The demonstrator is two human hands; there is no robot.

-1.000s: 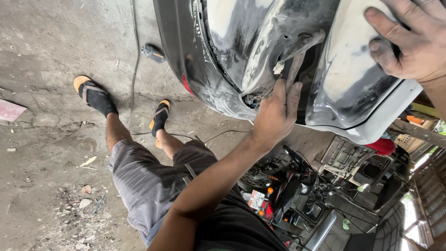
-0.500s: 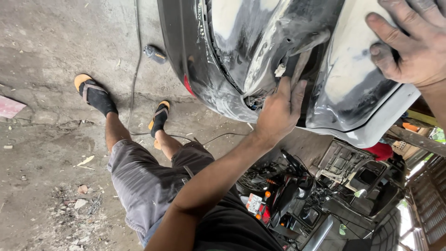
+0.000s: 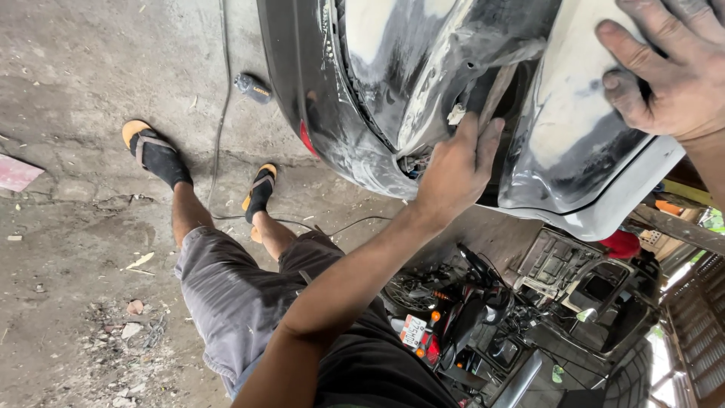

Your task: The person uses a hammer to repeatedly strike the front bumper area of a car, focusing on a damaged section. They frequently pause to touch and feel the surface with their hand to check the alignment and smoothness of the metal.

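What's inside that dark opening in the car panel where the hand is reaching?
Inside the opening, a small white connector and dark edges show. The left hand covers its lower part; deeper in is too dark to tell.

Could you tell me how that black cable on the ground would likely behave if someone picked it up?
The black cable would probably hang limp, since it curves loosely across the concrete floor. It looks thin, so likely light, though the small dark device lying near it might drag along if attached.

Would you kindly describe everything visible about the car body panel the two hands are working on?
The car body panel looks like dark painted metal, patched with whitish sanded filler and dented around an open cavity with exposed wiring. It hangs above the concrete floor. The left hand grips the cavity's edge; the right hand presses flat on the pale section.
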